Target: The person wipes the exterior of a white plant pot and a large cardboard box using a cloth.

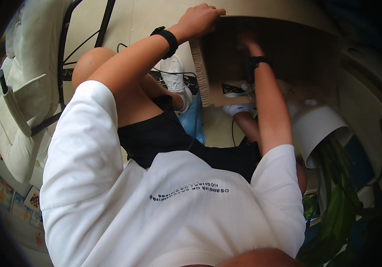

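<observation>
A large brown cardboard box (297, 60) lies tilted in front of me, its shadowed inside facing me and a corrugated cut edge on its left. My left hand (204, 20) grips the top left rim, fingers curled over it. Inside the box, my right hand (247, 39) reaches toward the back wall; it is dim and blurred, so its fingers and anything in them cannot be made out. Both wrists wear black bands. A dark cable (196, 96) runs down beside the box's left edge, and a blue plastic bag (191, 116) lies between my legs.
A cream padded chair (34, 66) with a black metal frame stands at left. My white shoe (174, 73) rests on the floor left of the box. At right are a white cylindrical pot (321, 130) and a plant with long green leaves (338, 200).
</observation>
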{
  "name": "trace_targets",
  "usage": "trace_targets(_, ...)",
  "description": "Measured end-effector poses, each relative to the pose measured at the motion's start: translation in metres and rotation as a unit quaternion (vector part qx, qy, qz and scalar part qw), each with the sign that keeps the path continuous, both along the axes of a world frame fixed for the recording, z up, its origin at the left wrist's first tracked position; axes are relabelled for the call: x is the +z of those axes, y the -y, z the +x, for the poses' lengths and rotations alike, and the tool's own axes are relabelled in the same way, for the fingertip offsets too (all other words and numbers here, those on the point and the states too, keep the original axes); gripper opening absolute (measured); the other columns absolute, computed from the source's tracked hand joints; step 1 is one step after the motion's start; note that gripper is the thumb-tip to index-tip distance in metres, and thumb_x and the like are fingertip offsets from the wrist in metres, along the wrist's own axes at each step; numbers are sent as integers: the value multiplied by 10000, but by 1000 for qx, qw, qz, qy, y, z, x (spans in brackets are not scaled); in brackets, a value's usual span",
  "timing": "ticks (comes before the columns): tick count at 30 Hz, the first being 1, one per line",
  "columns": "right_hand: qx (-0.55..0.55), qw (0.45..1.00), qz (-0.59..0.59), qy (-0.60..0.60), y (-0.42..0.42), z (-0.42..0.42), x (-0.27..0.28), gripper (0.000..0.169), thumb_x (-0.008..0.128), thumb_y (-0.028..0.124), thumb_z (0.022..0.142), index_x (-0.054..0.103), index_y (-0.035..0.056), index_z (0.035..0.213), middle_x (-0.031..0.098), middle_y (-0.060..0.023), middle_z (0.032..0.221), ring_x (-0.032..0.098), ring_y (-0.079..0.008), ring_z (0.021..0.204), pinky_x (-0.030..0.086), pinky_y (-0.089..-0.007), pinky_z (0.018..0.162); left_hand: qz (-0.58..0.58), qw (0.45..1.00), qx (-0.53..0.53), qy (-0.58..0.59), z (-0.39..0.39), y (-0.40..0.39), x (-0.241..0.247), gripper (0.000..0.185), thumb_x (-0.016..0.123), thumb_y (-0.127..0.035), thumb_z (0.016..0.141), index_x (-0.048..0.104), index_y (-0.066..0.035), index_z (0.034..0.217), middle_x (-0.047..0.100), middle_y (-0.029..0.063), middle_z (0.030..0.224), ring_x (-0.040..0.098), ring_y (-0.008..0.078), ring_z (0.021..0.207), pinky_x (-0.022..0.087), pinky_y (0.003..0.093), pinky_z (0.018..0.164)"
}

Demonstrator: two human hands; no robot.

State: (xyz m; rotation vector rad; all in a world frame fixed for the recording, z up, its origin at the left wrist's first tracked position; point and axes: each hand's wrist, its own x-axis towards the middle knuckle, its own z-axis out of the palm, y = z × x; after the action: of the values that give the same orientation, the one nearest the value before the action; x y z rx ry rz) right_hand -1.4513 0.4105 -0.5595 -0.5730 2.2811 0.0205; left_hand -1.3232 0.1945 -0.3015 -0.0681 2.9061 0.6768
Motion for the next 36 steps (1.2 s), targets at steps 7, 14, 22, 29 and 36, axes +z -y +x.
trace_targets(7,91,944,-291,128,-7,9,123,338,503,284,906,674,84,1118,663,-191,1115,644,-329,991,504,-428,893,-1,999,19,-26,18,10,-20,439,648,-110,760,575,-149,1192,661,82,1014,624,308,1001,544,448,762)
trace_targets(14,-41,995,-76,-57,-15,-23,71,396,575,277,854,631,74,1189,646,-181,1164,629,-319,1027,498,-418,907,14,1000,22,17,5,2,-4,428,626,-101,769,562,-144,1191,645,75,1024,599,304,1034,536,445,802)
trace_targets(22,159,943,-38,291,27,12,160,486,644,267,803,595,65,1242,633,-164,1197,616,-301,1049,494,-404,912,0,1000,24,6,12,9,-9,413,641,-112,763,580,-138,1170,663,91,981,625,322,977,544,459,751)
trace_targets(29,-64,979,-189,48,-25,-15,93,364,625,255,811,644,68,1123,659,-121,1088,621,-245,955,500,-380,843,5,1000,21,7,8,3,-2,365,607,-116,810,573,-140,1173,652,79,1007,604,309,1015,541,446,772)
trace_targets(36,49,935,-146,319,18,33,114,265,607,244,820,693,72,1003,685,-77,980,626,-190,860,506,-355,774,20,999,29,-9,15,5,-6,381,611,-106,767,588,-127,1147,662,104,983,628,331,972,544,458,751)
